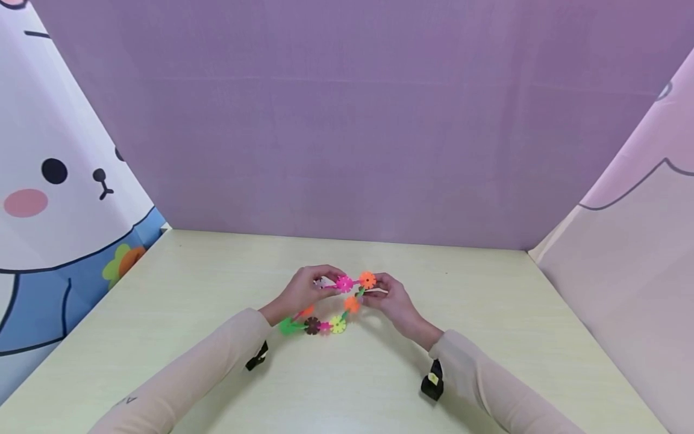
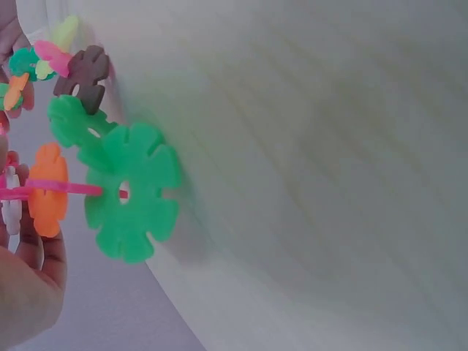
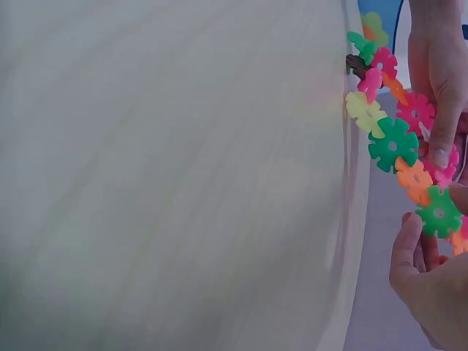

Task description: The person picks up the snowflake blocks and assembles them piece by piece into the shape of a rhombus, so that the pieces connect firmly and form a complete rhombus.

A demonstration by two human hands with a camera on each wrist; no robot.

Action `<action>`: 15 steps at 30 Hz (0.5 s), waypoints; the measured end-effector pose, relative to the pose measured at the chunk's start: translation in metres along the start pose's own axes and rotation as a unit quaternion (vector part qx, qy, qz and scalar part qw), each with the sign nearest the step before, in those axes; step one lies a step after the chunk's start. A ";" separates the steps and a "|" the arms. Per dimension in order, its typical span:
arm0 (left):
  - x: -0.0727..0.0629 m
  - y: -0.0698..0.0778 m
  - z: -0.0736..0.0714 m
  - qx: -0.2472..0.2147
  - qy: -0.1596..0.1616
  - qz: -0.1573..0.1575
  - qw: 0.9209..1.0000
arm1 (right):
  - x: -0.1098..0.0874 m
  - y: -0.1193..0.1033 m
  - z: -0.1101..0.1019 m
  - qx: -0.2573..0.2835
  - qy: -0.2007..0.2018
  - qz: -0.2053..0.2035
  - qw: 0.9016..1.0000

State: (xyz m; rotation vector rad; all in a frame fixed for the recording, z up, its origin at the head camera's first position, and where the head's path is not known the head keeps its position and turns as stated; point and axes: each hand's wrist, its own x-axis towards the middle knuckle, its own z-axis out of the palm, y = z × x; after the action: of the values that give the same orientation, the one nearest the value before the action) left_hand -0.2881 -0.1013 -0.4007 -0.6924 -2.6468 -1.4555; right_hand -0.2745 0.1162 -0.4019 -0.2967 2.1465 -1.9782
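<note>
Both hands hold up a looped chain of slotted, flower-shaped plastic discs above the table. My left hand (image 1: 306,292) pinches the chain at a pink disc (image 1: 344,284), with a white disc (image 2: 11,201) partly behind its fingers. On the other side, my right hand (image 1: 398,304) pinches a green disc (image 3: 439,212) beside an orange disc (image 1: 367,279). Between the hands the chain sags toward me through a yellow disc (image 1: 338,324) and a brown disc (image 1: 312,326). A large green disc (image 2: 139,194) hangs at the left end of the loop. Fingers hide some joints.
A pale wooden table (image 1: 347,386) lies beneath the hands. Behind it rises a purple cloth wall (image 1: 347,120). Printed cloth stands on the left (image 1: 65,229) and right (image 1: 640,229). A black wrist device (image 1: 432,381) hangs under the right sleeve, another (image 1: 257,357) under the left.
</note>
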 end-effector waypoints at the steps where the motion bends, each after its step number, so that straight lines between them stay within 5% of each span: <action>1: 0.000 0.000 0.000 0.000 0.000 0.001 1.000 | 0.000 0.000 0.000 0.001 0.000 -0.001 1.000; 15: 0.000 -0.002 0.002 0.000 -0.005 0.003 1.000 | -0.001 0.000 0.002 0.017 0.008 -0.008 1.000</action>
State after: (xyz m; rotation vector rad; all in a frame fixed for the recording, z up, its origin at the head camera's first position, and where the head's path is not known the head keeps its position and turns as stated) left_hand -0.2885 -0.1010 -0.4032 -0.7077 -2.6498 -1.4534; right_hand -0.2731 0.1143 -0.4016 -0.2936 2.1229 -2.0307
